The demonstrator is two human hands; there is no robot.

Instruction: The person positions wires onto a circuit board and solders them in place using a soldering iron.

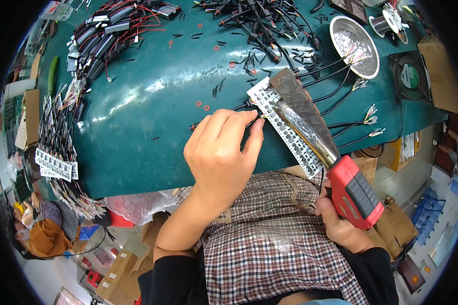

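My right hand [341, 226] is wrapped around a red-and-black soldering gun [353, 190]. Its metal tip slants up and left over a white strip of small circuit boards [292, 140]. A dark, worn flat bar [302, 104] lies along the strip's right side. The thumb and forefinger of my left hand [218, 150] are pinched at the strip's left edge, on the end of a black cable [239, 107] with thin coloured wires. My fingers partly hide that cable. Several black cables [333, 79] with bare wire ends stick out from the bar's right side.
A metal bowl [370, 68] and a solder spool [384, 24] stand at the far right, near a black fan [409, 76]. Black cables [262, 20] are heaped at the back. Wired parts [99, 43] and finished boards [56, 165] lie left. Another person [51, 231] sits at lower left.
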